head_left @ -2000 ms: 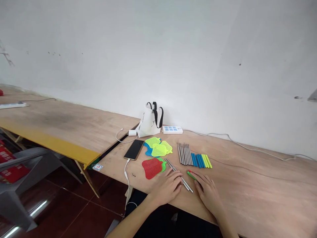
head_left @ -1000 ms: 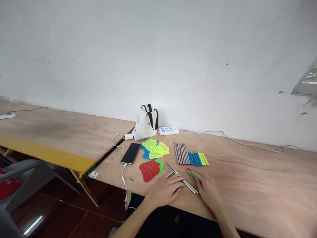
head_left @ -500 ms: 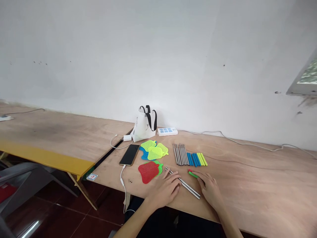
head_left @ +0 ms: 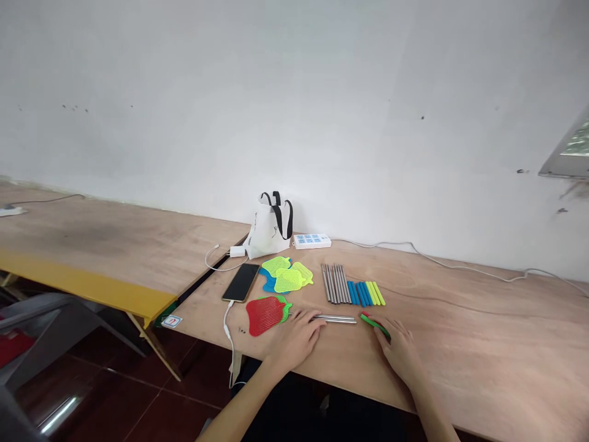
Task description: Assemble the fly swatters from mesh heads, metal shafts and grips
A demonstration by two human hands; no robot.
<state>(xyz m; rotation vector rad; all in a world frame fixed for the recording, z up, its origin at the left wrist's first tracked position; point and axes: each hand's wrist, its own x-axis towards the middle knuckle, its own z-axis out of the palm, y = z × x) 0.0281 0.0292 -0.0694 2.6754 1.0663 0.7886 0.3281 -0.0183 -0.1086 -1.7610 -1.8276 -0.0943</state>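
Your two hands at the wooden table [head_left: 483,350], seen from the head. Your left hand [head_left: 297,336] lies palm down, its fingers reaching over the near ends of two silver rods [head_left: 339,319], which run side by side, almost crosswise, toward your right. The fingers rest over the metal; whether they press or grip it, you cannot tell from this view. Your right hand [head_left: 401,345] lies beyond the rods' free ends, apart from them, its fingers and thumb about a green tube [head_left: 377,324]; a bit of red [head_left: 365,314] shows at the tube's far tip. How firmly the fingers close there is hidden.

Just left of your left hand, a red mesh paddle [head_left: 262,317] partly covers a green mesh paddle [head_left: 287,310]. Beyond these, yellow mesh paddles [head_left: 288,281] overlap blue mesh [head_left: 268,283]. Farther back, between and ahead of your hands, stand in one row, all lying flat: grey rods [head_left: 335,285], blue tubes [head_left: 359,293] and yellow tubes [head_left: 378,293]. A phone [head_left: 240,282] lies left of the paddles; a white bag [head_left: 267,232] stands upright behind, beside a power strip [head_left: 311,241].
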